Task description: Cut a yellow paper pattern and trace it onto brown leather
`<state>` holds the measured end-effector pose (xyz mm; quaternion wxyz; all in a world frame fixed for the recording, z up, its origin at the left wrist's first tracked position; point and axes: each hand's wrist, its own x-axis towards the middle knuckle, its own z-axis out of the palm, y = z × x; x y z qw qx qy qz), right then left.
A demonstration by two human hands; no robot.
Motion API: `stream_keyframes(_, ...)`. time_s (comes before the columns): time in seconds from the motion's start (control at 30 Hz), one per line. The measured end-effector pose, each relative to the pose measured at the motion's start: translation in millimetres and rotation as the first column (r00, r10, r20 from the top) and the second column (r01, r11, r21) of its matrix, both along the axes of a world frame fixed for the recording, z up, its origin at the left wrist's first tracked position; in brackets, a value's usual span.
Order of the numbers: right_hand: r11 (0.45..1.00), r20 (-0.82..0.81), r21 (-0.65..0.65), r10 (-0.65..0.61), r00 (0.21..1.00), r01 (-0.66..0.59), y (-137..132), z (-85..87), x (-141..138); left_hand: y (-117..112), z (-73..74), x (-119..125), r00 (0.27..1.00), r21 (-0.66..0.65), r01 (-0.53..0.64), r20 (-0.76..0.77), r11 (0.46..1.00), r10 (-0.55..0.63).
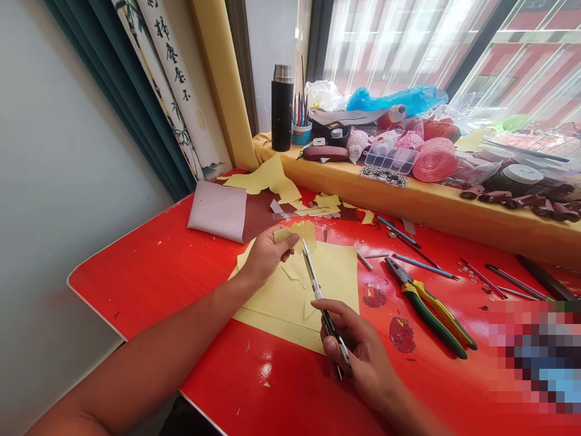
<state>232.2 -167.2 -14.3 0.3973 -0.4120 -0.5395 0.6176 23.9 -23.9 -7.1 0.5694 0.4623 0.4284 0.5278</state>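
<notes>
My left hand (269, 251) pinches a small piece of yellow paper (307, 232) between thumb and fingers, above the table. In my right hand (356, 339) is a pair of scissors (313, 272), its blades pointing up and away from me. The blade tips reach the lower edge of the yellow piece; whether they are cutting into it I cannot tell. Beneath both hands lie several yellow sheets (338, 266), overlapping, one with a jagged cut edge. Part of the scissors' handle is hidden by my right fingers.
Combination pliers (431, 309) and several pencils (424, 266) lie to the right on the red table (149, 266). Yellow scraps (267, 178) and a folded pale-and-brown sheet (218, 209) are behind my left hand. A black thermos (282, 112) and clutter stand on the sill.
</notes>
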Motion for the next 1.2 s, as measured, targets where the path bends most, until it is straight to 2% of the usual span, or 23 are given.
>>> stream_keyframes(0.17, 0.999, -0.006, 0.050, 0.018, 1.000, -0.018, 0.8, -6.6, 0.4, -1.9, -2.3, 1.0, 1.000, -0.001, 0.027, -0.011, 1.000, -0.027)
stream_keyframes(0.27, 0.999, 0.005, 0.038, 0.016, 1.000, -0.017, 1.0, -8.1, 0.3, -2.4, -3.2, 1.2, 0.999, 0.012, 0.045, -0.012, 0.999, -0.045)
stream_keyframes(0.57, 1.000, -0.031, 0.015, 0.008, 0.999, -0.007, 0.1, -1.8, -0.6, -1.9, -6.0, -0.1, 0.998, 0.028, 0.064, -0.028, 0.998, -0.063)
stream_keyframes(0.87, 1.000, 0.002, -0.013, -0.018, 1.000, 0.018, -1.1, 0.7, -1.2, -5.3, -1.2, 2.8, 0.994, 0.007, 0.093, -0.052, 0.996, -0.092)
stream_keyframes(1.2, 0.999, 0.025, -0.028, -0.019, 1.000, 0.019, -1.2, 0.9, -0.4, -4.1, -5.3, 1.8, 0.994, -0.008, 0.091, -0.057, 0.996, -0.091)
